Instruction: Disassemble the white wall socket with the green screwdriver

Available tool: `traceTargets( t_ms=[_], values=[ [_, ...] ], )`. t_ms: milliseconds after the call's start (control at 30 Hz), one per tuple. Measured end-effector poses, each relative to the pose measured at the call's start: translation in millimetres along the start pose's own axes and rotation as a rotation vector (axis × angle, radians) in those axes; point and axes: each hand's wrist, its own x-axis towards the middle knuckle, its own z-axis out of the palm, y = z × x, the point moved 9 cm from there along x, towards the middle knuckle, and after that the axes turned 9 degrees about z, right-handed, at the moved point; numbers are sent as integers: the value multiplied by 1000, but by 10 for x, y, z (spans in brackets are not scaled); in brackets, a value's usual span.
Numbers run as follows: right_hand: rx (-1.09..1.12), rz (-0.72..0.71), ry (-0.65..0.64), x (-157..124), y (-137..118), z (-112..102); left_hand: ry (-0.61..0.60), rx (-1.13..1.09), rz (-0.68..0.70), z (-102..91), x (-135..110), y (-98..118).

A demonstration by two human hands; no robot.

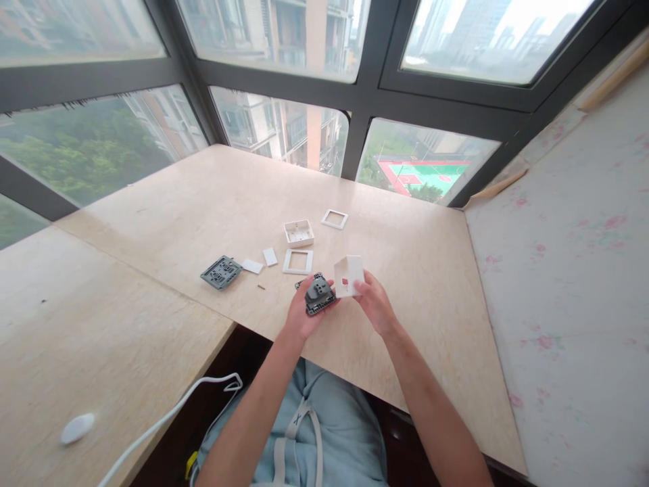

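My left hand point(299, 316) is closed round a dark grey socket module point(319, 292), its raised back turned up. Just beside it, my right hand point(376, 304) grips a white box point(349, 274) by its right side; an opening shows in the box. The two held parts are very close together, and I cannot tell whether they touch. Beyond the hands lie a white frame point(298, 262) and a second shallow white box point(299, 233), open side up.
Another white frame point(334, 218) lies farther back. To the left are a grey switch plate point(222, 272), white rocker covers point(270, 257) and a small screw point(261, 287). A white cable point(172, 409) crosses the table's front edge near a white oval object point(78, 429). Windows and a papered wall border the tabletop.
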Motion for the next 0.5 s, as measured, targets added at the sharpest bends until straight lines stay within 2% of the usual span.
traceTargets(
  t_ms=[133, 333, 500],
  values=[
    [145, 91, 16, 108, 34, 11, 4, -43, -40, -94, -44, 126],
    [85, 156, 97, 382, 226, 40, 42, -39, -63, -209, -85, 283],
    [15, 142, 173, 562, 274, 73, 63, -40, -15, -287, -33, 441]
  ],
)
